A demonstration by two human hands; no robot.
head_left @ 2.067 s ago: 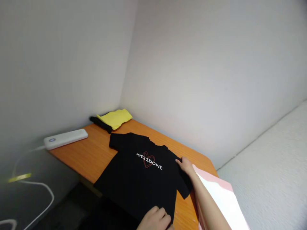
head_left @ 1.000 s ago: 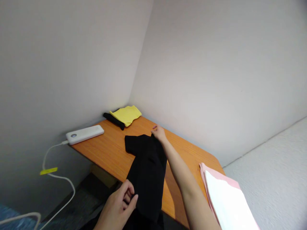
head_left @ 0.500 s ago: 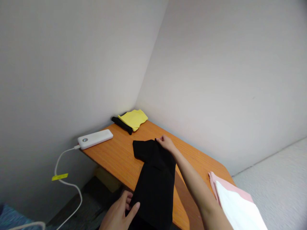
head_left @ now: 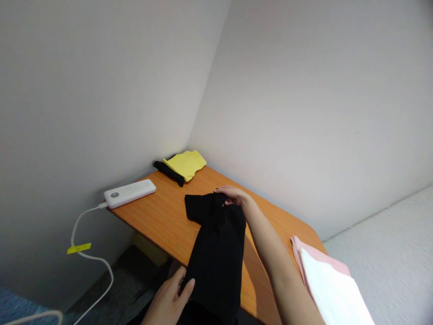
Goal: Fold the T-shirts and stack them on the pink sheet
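Observation:
A black T-shirt (head_left: pixel 218 262) lies lengthwise over the wooden table, folded narrow, with one short sleeve pointing left. Its lower end hangs past the table's front edge. My right hand (head_left: pixel 233 195) pinches the cloth at the far, collar end, lifting a bit of it; the fingertips are partly hidden by the fabric. At the near left edge my left hand (head_left: pixel 171 295) grips the shirt, thumb on top and fingers curled at the side.
A white power bank (head_left: pixel 130 193) with a white cable (head_left: pixel 98 258) sits at the table's left edge. Yellow folded cloth (head_left: pixel 186 164) rests on a black one (head_left: pixel 169 174) in the far corner. White cloth (head_left: pixel 333 289) and pink cloth (head_left: pixel 318 253) lie at right. Walls stand behind.
My right hand has turned and now holds a gathered bit of the shirt's collar end, slightly raised. My left hand stays at the near edge. The view has shifted slightly.

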